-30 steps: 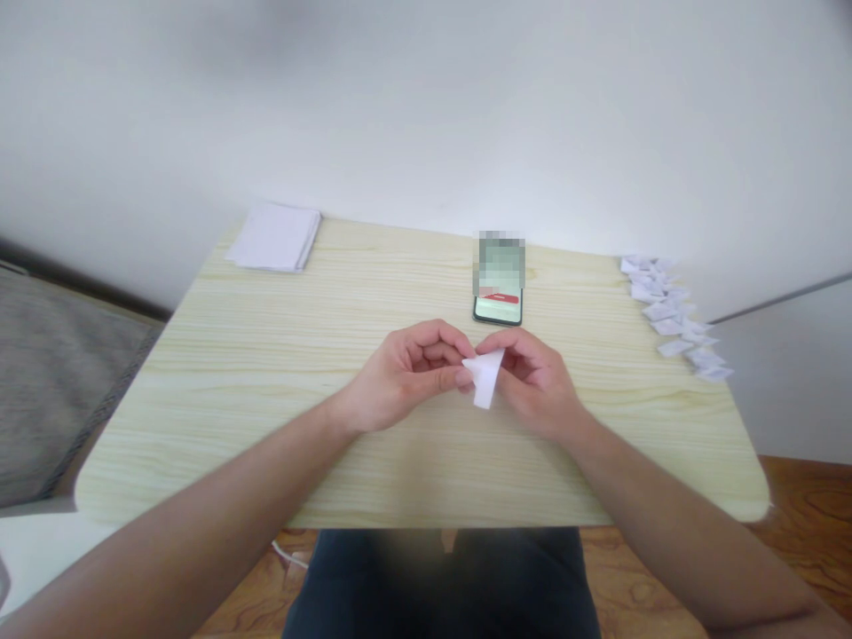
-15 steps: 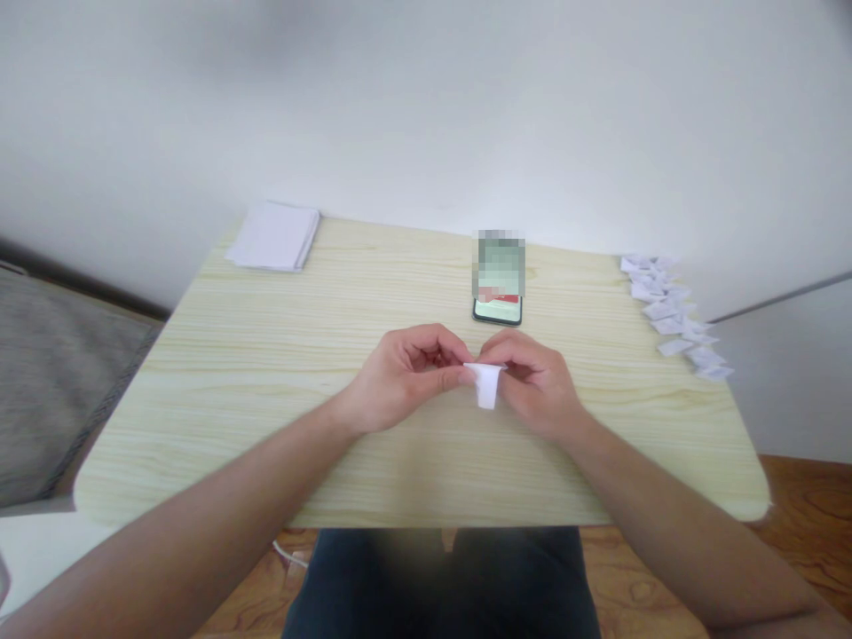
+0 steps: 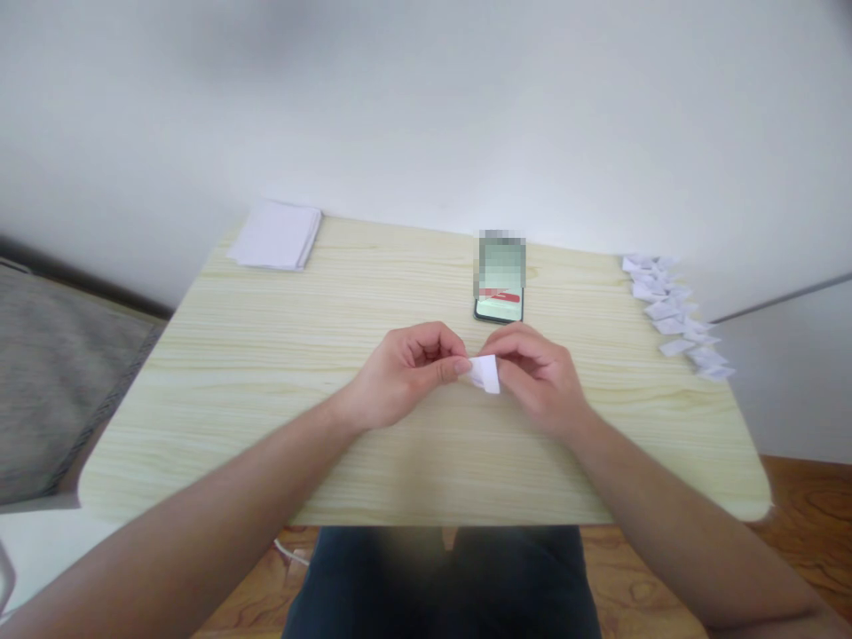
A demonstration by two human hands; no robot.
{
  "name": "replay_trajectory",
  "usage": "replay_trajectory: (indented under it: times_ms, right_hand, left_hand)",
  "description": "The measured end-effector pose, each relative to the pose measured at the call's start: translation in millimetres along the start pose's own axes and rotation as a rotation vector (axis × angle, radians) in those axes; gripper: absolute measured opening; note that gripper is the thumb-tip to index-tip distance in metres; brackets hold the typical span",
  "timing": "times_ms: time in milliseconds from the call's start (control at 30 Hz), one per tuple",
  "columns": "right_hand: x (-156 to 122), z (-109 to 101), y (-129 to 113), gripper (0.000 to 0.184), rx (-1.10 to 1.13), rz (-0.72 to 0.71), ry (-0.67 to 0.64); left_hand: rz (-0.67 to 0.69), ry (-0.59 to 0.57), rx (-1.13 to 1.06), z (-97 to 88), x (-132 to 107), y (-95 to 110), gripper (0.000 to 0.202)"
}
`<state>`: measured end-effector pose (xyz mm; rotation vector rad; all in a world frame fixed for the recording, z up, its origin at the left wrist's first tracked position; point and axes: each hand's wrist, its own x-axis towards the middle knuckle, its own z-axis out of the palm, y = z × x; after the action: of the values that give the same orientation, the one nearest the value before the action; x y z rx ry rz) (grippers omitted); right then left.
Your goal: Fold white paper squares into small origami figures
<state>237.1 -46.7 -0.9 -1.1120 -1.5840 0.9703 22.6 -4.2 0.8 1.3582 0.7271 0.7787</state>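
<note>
Both hands meet over the middle of a light wooden table (image 3: 266, 426). My left hand (image 3: 406, 373) is curled, its thumb and forefinger pinching the left edge of a small folded white paper piece (image 3: 485, 373). Closed round the paper's right side is my right hand (image 3: 539, 377), knuckles up. The paper is held just above the tabletop, partly hidden by my right fingers.
A phone (image 3: 499, 302) with a lit screen lies flat just beyond my hands. A stack of white paper sheets (image 3: 276, 236) sits at the far left corner. Several small folded paper pieces (image 3: 672, 315) lie in a row along the far right edge.
The paper piece hung down longer between my fingers before; now it is folded up shorter and tucked closer to my right hand. Both hands stayed in place.
</note>
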Motion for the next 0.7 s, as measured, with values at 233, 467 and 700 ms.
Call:
replay_trajectory:
  times_ms: [233,467,700]
  right_hand:
    - [1.2,-1.2,3.9,0.010,0.010,0.093,0.053]
    - [0.2,1.0,3.1,0.014,0.043,0.102,0.041]
    - [-2.7,1.3,2.9,0.007,0.095,0.160,-0.017]
  left_hand:
    - [0.021,0.017,0.080,-2.3,0.1,-1.7,0.020]
    - [-0.008,-0.017,0.146,-2.6,-1.1,-2.9,0.026]
    - [-0.014,-0.002,0.189,-2.8,-1.2,-3.9,0.024]
